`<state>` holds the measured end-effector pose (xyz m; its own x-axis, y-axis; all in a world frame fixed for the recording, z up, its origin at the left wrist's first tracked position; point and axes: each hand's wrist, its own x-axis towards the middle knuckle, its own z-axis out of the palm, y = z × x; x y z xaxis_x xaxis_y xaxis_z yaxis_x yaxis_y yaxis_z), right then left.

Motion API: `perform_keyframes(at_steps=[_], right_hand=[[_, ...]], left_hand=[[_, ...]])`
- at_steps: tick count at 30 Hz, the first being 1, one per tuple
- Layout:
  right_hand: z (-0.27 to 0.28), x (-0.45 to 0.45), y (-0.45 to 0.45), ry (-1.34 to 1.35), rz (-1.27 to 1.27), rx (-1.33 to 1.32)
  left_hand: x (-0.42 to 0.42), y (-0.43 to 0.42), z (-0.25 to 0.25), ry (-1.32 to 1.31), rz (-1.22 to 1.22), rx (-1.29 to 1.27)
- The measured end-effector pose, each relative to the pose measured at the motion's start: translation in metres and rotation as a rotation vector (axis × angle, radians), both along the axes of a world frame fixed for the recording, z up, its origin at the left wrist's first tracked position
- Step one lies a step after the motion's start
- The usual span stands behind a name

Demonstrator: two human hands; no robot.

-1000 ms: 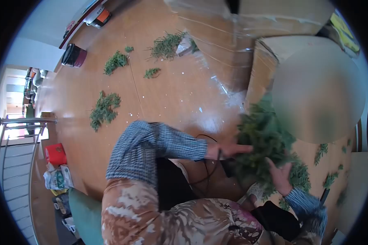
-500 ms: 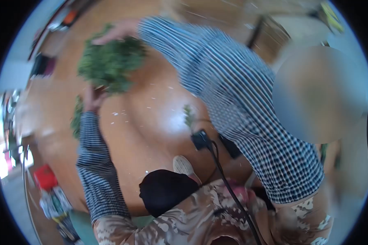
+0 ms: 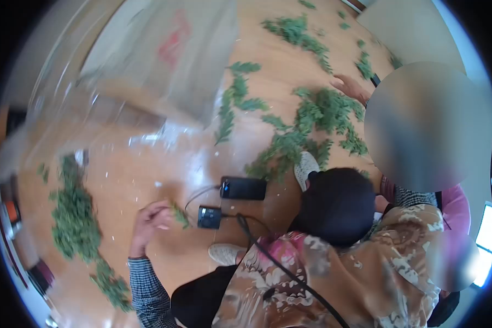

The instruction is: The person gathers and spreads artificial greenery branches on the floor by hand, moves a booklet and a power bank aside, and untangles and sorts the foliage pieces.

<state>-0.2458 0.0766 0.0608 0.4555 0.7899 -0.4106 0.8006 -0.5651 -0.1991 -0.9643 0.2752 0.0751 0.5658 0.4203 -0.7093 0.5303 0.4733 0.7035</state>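
Observation:
My left hand is at the lower left above the floor, its fingers pinched at a small green sprig. Beside the sprig are a small black box with a cable and a black phone-like device. My right hand reaches out at the upper right with fingers apart, holding nothing, next to a loose heap of green branches. A dense pile of greenery lies on the floor to the left, beyond my left hand.
A large cardboard box with plastic wrap stands at the upper left. More branches are scattered at the top. Another person's pink sleeve shows at the right. My shoes rest on the floor, and a black cable crosses my lap.
The green bunch that both hands carried leftward has been let go. My left hand has come back to the small sprig, my right hand has moved to the right-hand heap, and the view has turned right.

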Motion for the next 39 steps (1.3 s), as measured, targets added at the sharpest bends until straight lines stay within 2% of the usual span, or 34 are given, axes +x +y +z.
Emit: perform_keyframes(at_steps=[2,3,4,6,7,9,11,12,13,14,15,16,17,18,19,21,22,25,26,28,31,32,34,37,39], right_hand=[[0.001,0.035,-0.066,-0.069,-0.266,-0.101],[-0.007,0.041,-0.094,-0.025,-0.509,-0.033],[-0.017,0.049,-0.113,0.013,-0.743,0.038],[-0.051,0.075,-0.145,0.028,-0.920,0.107],[-0.068,0.088,-0.160,0.032,-1.008,0.149],[-0.117,0.143,-0.205,-0.035,-0.830,0.137],[-0.116,0.111,-0.177,-0.346,-0.660,0.292],[-0.110,0.089,-0.150,-0.599,-0.590,0.225],[-0.122,0.078,-0.133,-0.663,-0.577,0.236],[-0.117,0.057,-0.110,-0.580,-0.642,0.333],[-0.077,0.022,-0.079,-0.302,-0.729,0.360],[-0.097,-0.002,-0.059,-0.353,-0.733,0.624],[-0.126,-0.019,-0.044,-0.574,-0.536,0.427],[-0.086,-0.056,-0.016,-0.426,-0.669,0.575],[-0.067,-0.081,0.005,-0.351,-0.644,0.549],[-0.049,-0.121,0.029,-0.180,-0.526,0.567],[-0.044,-0.137,0.035,-0.099,-0.432,0.616],[-0.008,-0.161,0.020,-0.089,-0.231,0.780],[-0.002,-0.161,0.004,-0.077,-0.223,0.788],[0.003,-0.158,-0.038,-0.067,-0.346,0.611],[-0.002,-0.162,-0.094,-0.129,-0.678,0.342],[-0.016,-0.169,-0.104,-0.158,-0.808,0.250],[-0.038,-0.178,-0.110,-0.008,-0.904,0.235],[-0.051,-0.195,-0.069,0.290,-0.788,0.556],[-0.051,-0.199,-0.038,0.502,-0.685,0.636]], left_hand=[[0.085,-0.002,-0.003,-0.030,-0.183,0.007],[0.130,-0.003,-0.009,-0.019,-0.262,0.036],[0.168,-0.004,-0.031,-0.001,-0.338,0.228],[0.231,-0.012,-0.079,0.015,-0.482,0.618],[0.262,-0.016,-0.080,0.150,-0.509,0.721],[0.307,-0.025,-0.063,0.386,-0.528,0.969],[0.327,-0.028,-0.073,0.417,-0.514,0.930],[0.326,-0.024,-0.082,0.423,-0.527,0.934],[0.326,-0.021,-0.082,0.432,-0.541,0.945],[0.326,-0.023,-0.071,0.410,-0.551,0.937],[0.317,-0.028,-0.059,0.370,-0.533,0.946],[0.322,-0.034,-0.050,0.347,-0.530,0.938],[0.328,-0.044,-0.036,0.298,-0.588,0.936],[0.333,-0.059,-0.023,0.254,-0.642,0.923],[0.339,-0.076,-0.012,0.215,-0.693,0.912],[0.353,-0.108,-0.004,0.303,-0.885,0.937],[0.357,-0.117,-0.006,0.337,-0.980,0.943],[0.350,-0.133,-0.047,0.294,-1.030,1.084],[0.361,-0.132,-0.046,0.361,-1.033,1.012],[0.378,-0.126,-0.042,0.496,-1.031,0.868],[0.383,-0.106,-0.046,0.491,-0.969,0.838],[0.385,-0.102,-0.052,0.420,-0.934,0.906],[0.370,-0.097,-0.062,0.298,-0.879,1.034],[0.381,-0.104,-0.026,0.257,-0.691,0.703],[0.382,-0.117,-0.007,0.049,-0.679,0.859]])
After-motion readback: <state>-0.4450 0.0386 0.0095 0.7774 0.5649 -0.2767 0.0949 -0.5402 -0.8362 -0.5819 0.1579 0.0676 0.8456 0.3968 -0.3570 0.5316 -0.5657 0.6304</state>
